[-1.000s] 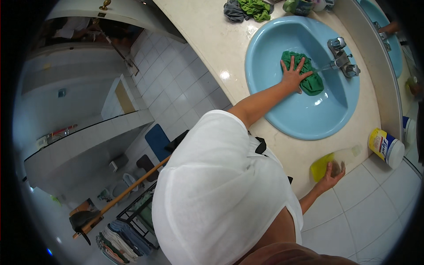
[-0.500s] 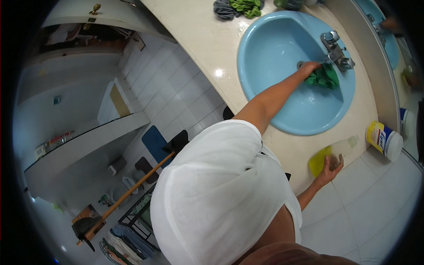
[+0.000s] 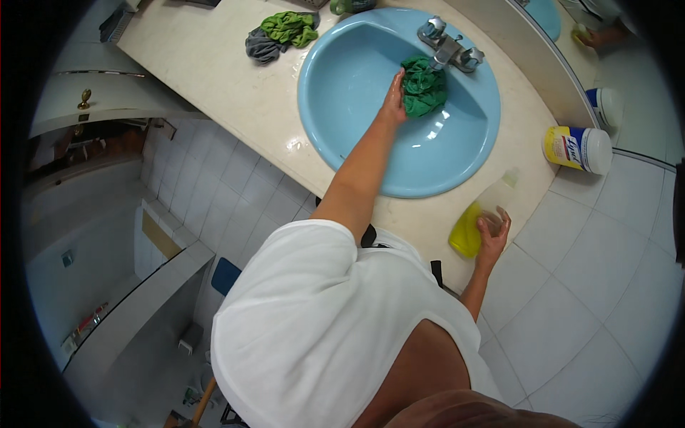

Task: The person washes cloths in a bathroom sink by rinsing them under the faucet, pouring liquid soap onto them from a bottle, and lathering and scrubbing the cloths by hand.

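Observation:
Under the tap (image 3: 448, 51), a bunched, wet-looking green cloth (image 3: 424, 91) is held in my left hand (image 3: 394, 98) over the light blue sink (image 3: 342, 121). My fingers press along the cloth's left side; those beneath it are hidden. At the counter's right end, my right hand (image 3: 492, 239) is curled round a clear bottle (image 3: 467, 230) with yellow-green liquid in its lower part. Its thumb lies against the bottle and the fingers bend on the other side. The frames do not settle whether the bottle rests on the counter.
A white-lidded yellow and blue tub (image 3: 576, 148) stands near the mirror (image 3: 628, 85). Grey and lime-green cloths (image 3: 285, 32) lie left of the sink on the cream counter (image 3: 235, 93). A dark green container (image 3: 352, 6) sits behind it.
My view has shifted, so the sink and counter appear further left. The green cloth has come up closer beneath the tap in my left hand. My right hand stays at the bottle.

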The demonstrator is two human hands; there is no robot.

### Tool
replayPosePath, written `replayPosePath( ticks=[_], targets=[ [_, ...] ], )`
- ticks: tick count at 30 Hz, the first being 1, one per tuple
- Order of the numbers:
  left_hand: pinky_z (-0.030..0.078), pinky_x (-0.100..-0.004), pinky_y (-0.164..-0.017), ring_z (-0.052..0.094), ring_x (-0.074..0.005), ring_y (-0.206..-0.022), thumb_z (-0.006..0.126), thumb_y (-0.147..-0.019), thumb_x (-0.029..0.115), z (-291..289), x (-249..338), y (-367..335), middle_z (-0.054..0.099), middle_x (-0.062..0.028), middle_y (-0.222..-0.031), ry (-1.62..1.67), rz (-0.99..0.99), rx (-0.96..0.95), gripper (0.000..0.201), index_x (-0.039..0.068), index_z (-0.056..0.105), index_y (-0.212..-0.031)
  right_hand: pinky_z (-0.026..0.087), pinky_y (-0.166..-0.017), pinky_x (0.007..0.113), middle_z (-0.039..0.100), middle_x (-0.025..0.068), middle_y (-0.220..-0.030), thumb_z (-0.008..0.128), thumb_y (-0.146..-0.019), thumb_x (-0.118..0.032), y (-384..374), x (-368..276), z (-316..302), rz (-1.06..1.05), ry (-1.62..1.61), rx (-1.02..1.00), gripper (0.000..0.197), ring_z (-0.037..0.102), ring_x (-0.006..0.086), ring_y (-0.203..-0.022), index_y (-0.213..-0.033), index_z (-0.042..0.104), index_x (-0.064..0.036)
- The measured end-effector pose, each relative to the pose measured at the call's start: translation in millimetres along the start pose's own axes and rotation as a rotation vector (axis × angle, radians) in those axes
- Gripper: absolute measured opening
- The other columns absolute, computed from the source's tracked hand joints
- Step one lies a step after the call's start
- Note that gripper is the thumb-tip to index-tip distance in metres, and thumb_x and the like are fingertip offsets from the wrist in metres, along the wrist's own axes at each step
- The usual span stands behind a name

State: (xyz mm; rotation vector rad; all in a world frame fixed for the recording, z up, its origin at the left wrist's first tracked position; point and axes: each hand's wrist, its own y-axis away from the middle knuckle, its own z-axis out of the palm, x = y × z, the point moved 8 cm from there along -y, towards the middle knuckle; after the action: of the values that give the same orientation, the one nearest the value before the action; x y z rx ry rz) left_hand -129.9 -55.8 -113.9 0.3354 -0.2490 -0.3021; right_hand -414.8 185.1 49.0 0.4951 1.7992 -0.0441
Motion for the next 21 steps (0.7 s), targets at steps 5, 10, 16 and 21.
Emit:
replayPosePath(
  ticks=[5,10,16,21],
  targets=[
    [0.056,-0.0401,-0.070,0.061,-0.0253,-0.092,0.068,-0.078,0.010,2.3,16.4,17.5,0.058,-0.0118,-0.103,-0.248,0.143,0.170,0.040,0.007,0.048,-0.113,0.047,-0.081,0.028,0.056,0.0089,-0.102,0.073,-0.072,-0.003,4.7,-19.0,9.4,-0.024,0.000,-0.026,0.055,0.054,0.0168,-0.095,-0.121,0.047,-0.0045],
    [0.055,-0.0367,-0.073,0.062,-0.0227,-0.087,0.069,-0.078,0.019,-3.0,31.4,17.4,0.060,-0.0113,-0.100,-0.555,0.227,0.114,0.045,0.005,0.048,-0.116,0.047,-0.078,0.027,0.057,0.0081,-0.095,0.073,-0.072,-0.003,6.5,-26.4,14.9,-0.045,0.073,-0.085,0.054,0.056,0.0161,-0.087,-0.120,0.047,-0.0040],
    [0.048,-0.0334,-0.078,0.062,-0.0229,-0.089,0.059,-0.083,0.043,-13.4,56.2,62.7,0.063,-0.0151,-0.097,-1.145,0.171,0.419,0.051,-0.002,0.059,-0.106,0.045,-0.067,0.028,0.059,0.0068,-0.079,0.072,-0.071,-0.012,10.1,-62.1,35.6,-0.024,0.416,-0.280,0.062,0.056,0.0147,-0.072,-0.127,0.045,-0.0126],
    [0.045,-0.0357,-0.083,0.061,-0.0316,-0.094,0.051,-0.084,0.055,13.0,42.3,103.1,0.063,-0.0203,-0.097,-1.592,0.149,0.343,0.062,0.001,0.057,-0.113,0.045,-0.064,0.030,0.059,0.0110,-0.074,0.072,-0.069,-0.020,2.8,-96.8,47.2,-0.002,0.638,-0.430,0.067,0.058,0.0203,-0.067,-0.129,0.045,-0.0154]
  ],
)
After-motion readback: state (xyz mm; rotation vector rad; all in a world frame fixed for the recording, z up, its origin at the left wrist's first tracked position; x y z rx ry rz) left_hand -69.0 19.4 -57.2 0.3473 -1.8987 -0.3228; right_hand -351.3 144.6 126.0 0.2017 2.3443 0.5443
